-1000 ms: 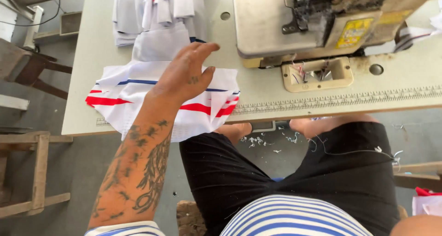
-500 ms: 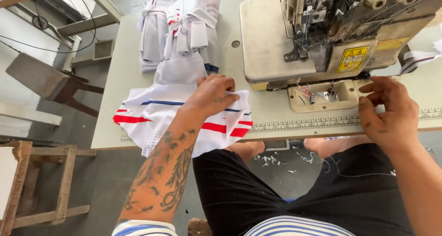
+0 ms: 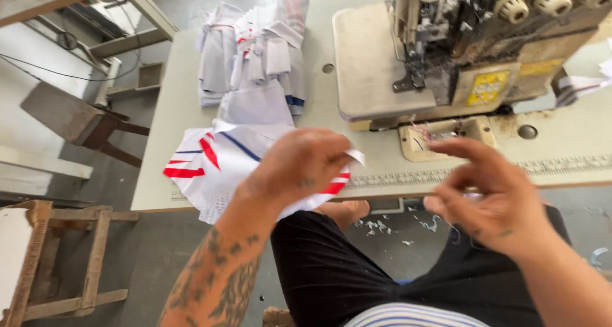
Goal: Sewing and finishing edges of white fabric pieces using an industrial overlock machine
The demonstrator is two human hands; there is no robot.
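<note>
Centrally, left hand (image 3: 305, 164) apparently pinches the white fabric piece (image 3: 217, 164) with red and blue stripes at the table (image 3: 169, 120) edge; right hand (image 3: 488, 196) hovers open, holding nothing, before the sewing machine (image 3: 446, 53).

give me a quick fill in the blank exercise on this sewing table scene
1. The left hand has its grip on a white fabric piece with blue and ____ stripes.
2. The right hand holds ____.
3. The sewing machine sits to the ____ of the folded fabric stack.

Missing words: red; nothing; right
</note>
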